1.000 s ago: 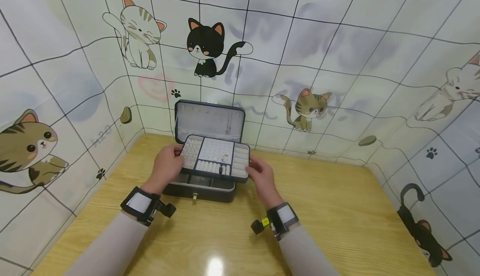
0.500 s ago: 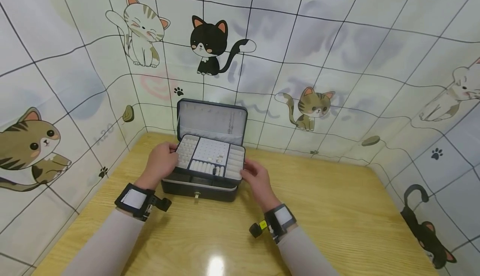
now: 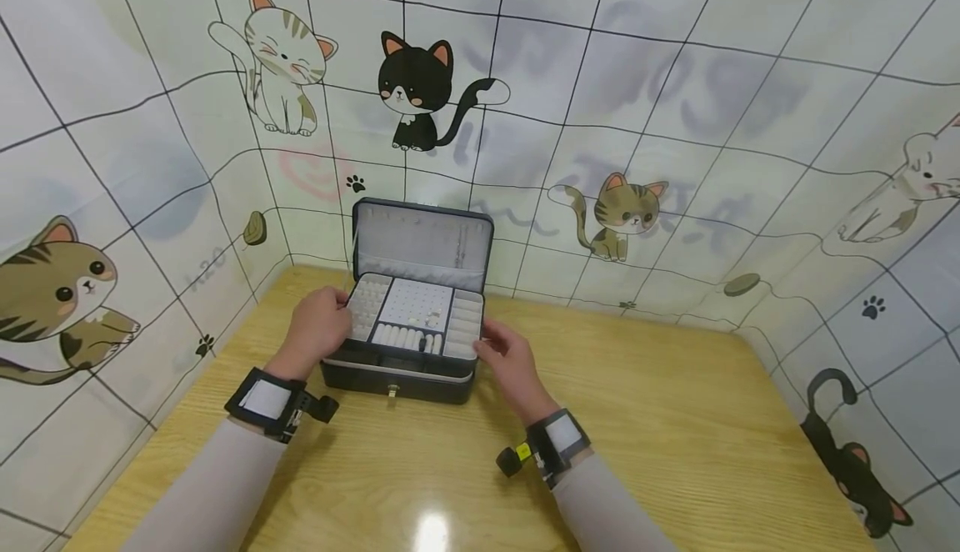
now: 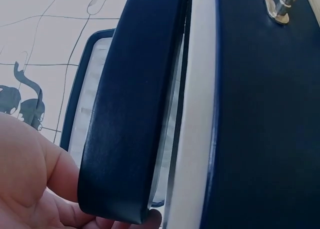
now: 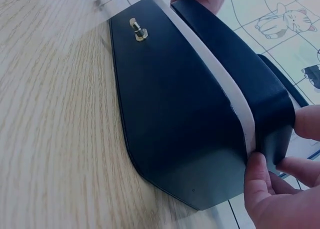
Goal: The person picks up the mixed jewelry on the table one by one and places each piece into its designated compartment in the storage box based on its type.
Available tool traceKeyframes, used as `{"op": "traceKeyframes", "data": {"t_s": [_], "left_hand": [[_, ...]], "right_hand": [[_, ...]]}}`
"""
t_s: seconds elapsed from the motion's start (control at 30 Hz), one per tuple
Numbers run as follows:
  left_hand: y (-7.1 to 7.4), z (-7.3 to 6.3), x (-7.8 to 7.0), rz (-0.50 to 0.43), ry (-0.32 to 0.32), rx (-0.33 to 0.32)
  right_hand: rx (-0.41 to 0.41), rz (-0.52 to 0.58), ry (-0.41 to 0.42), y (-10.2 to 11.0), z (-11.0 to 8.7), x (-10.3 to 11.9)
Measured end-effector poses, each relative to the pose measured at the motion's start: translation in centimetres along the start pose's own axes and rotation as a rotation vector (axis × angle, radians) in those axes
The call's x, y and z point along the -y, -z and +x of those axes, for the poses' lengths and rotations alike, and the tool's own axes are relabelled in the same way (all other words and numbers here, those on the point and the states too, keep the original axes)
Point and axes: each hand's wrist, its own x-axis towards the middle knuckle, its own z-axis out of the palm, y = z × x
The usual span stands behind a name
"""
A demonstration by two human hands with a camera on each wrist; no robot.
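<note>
A dark blue jewelry box (image 3: 431, 388) stands on the table with its lid (image 3: 412, 239) raised. Its lift-out tray (image 3: 465, 327) lies just over the base, tilted, with a narrow gap along the front in both wrist views. My left hand (image 3: 313, 325) grips the tray's left end; in the left wrist view the thumb (image 4: 60, 174) presses its wall and fingertips curl beneath. At the opposite end my right hand (image 3: 513, 364) pinches the tray (image 5: 250, 69), one fingertip (image 5: 257, 164) near the base's pale rim. Small jewelry pieces (image 3: 433, 317) and a dark ring-like item (image 3: 423, 343) sit in the tray.
A metal clasp (image 3: 393, 391) is on the base's front. A thin chain (image 3: 461, 248) hangs inside the lid. The wooden table (image 3: 630, 419) meets a cat-patterned wall cloth (image 3: 525, 160) behind and at both sides.
Both hands have shifted the tray left and lowered it toward the base, so it now lines up more closely over it. The base's compartments are more covered than before.
</note>
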Motion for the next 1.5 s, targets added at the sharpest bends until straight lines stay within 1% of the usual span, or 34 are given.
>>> {"op": "traceKeyframes", "data": {"t_s": [0.17, 0.23, 0.47, 0.53, 0.63, 0.83, 0.9, 1.03, 1.27, 1.5], "left_hand": [[0.06, 0.13, 0.05, -0.001, 0.006, 0.001], [0.02, 0.14, 0.04, 0.001, 0.004, 0.004], [-0.04, 0.29, 0.23, 0.024, -0.001, 0.021], [0.09, 0.23, 0.13, 0.037, -0.012, 0.020], [0.28, 0.18, 0.06, 0.065, -0.022, 0.013], [0.56, 0.07, 0.02, 0.111, -0.008, 0.008], [0.62, 0.09, 0.10, 0.123, -0.013, 0.010], [0.63, 0.08, 0.26, 0.131, -0.025, 0.014], [0.76, 0.02, 0.43, 0.121, -0.001, 0.013], [0.59, 0.07, 0.59, 0.144, -0.045, -0.007]], "right_hand": [[0.007, -0.014, 0.011, 0.03, -0.20, 0.24], [0.005, -0.026, 0.004, 0.00, -0.19, 0.34], [-0.026, -0.062, -0.011, -0.15, -0.26, 0.57], [-0.030, -0.072, -0.015, -0.24, -0.36, 0.87], [-0.029, -0.074, -0.009, -0.33, -0.42, 0.92], [-0.019, -0.080, -0.003, -0.46, -0.32, 0.70], [-0.018, -0.084, -0.001, -0.47, -0.31, 0.58], [-0.016, -0.090, -0.004, -0.48, -0.31, 0.52], [-0.018, -0.064, -0.002, -0.59, -0.50, 0.79], [-0.022, -0.057, 0.001, -0.68, -0.47, 0.67]]}}
